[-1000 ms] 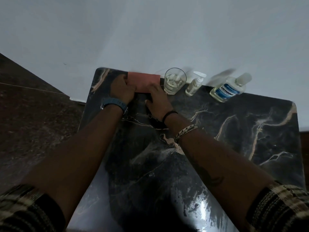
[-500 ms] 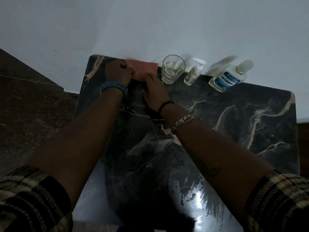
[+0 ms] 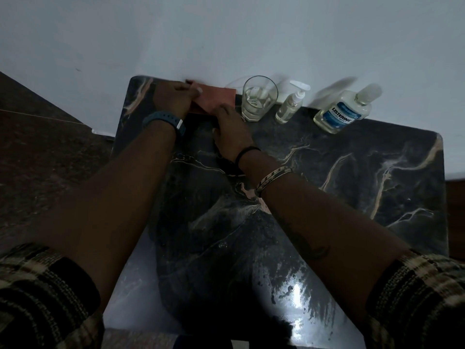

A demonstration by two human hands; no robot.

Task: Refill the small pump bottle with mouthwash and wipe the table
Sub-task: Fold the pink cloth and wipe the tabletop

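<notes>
While both hands pinch cloth (image 3: 216, 98) at table (image 3: 352, 177) far edge | left hand (image 3: 172, 99), right hand (image 3: 230, 124) gripping it | long axis left-right | pump bottle (image 3: 289, 107) right, nearer right hand

A single wide-angle view from the person's head looks forward and steeply down, close over a black marble-patterned table (image 3: 352, 177). It faces a plain pale wall (image 3: 226, 34) along the table's far edge. Both forearms reach away from the bottom corners, and dark floor (image 3: 45, 147) shows at left.
</notes>
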